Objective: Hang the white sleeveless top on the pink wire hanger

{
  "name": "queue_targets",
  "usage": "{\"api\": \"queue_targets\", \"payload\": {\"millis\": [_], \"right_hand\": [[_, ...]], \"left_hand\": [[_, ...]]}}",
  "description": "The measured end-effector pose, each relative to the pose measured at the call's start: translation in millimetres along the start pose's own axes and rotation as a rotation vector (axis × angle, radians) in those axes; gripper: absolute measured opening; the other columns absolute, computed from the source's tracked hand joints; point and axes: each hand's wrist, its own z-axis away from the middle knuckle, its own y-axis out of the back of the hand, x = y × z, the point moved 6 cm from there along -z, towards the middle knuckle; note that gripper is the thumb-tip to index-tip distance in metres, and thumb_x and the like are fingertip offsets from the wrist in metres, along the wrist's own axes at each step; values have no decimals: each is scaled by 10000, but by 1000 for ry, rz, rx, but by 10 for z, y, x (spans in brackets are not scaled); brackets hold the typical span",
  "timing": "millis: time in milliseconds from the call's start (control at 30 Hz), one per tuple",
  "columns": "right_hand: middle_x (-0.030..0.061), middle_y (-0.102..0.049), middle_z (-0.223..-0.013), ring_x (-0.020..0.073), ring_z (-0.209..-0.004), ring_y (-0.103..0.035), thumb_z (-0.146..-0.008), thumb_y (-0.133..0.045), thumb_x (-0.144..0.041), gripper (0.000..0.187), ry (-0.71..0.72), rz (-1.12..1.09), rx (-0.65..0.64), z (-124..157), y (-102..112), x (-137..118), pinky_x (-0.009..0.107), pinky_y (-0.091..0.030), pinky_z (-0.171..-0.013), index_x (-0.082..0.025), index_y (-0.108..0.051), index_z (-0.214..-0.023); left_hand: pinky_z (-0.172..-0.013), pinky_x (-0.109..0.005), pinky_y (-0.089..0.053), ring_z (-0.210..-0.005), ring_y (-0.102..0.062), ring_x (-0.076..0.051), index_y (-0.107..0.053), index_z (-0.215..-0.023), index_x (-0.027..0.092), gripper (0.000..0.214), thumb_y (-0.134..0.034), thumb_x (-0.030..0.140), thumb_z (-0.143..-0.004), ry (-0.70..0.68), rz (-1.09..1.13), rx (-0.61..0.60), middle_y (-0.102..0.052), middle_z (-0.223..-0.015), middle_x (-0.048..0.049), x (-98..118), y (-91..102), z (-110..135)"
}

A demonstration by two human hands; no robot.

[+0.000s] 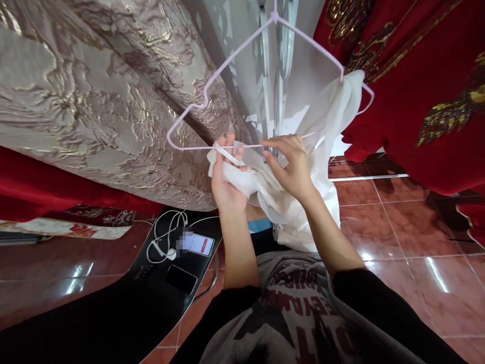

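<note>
A pale pink clothes hanger (242, 49) hangs in front of me, its hook running out of the top of the view. A sheer white garment (326, 121) is draped over the hanger's right shoulder and falls below the bottom bar. My left hand (229, 177), palm up, has its fingers curled around a white strap and bunched part of the garment, just at the bar's left half. My right hand (290, 164) pinches the bottom bar near its middle between thumb and fingers. The garment's lower folds lie behind and under my right forearm.
Cream embossed fabric (94, 106) hangs at the left, red embroidered cloth (428, 76) at the right. Below left, a black chair (113, 303) holds a lit phone (199, 243), a dark phone (181, 279) and a white cable (166, 227). Reddish tiles (417, 227) cover the floor.
</note>
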Motion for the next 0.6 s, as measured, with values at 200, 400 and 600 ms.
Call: {"api": "queue_targets", "payload": {"millis": [200,400,600], "right_hand": [[-2,-721,-1396,232,-1382,-625,-1016,-645,-374,328,-52,-201,-146,248,307,-72,588,-355,-1312,-343,-713,-1335],[52,-673,-1373,246,-1260,-672,-960,-706,-368,393,-178,-194,585,641,1115,411,525,-535,-1136,-334,-692,-1351],[89,-606,-1426,268,-1355,-600,-915,-710,-593,646,-197,-103,375,188,1055,711,507,-514,-1114,-340,-519,-1478]], "left_hand": [[-581,-197,-474,-547,-521,-43,-589,-941,198,321,-786,450,-940,-187,-102,-149,-593,-884,17,-82,-245,73],[-443,-183,-367,-456,-434,-23,-578,-923,200,296,-758,433,-955,-251,-137,-208,-591,-881,8,-35,-274,58],[-416,-170,-350,-432,-431,-10,-600,-929,198,324,-798,454,-930,-279,-130,-211,-591,-873,15,-45,-290,61]]}}
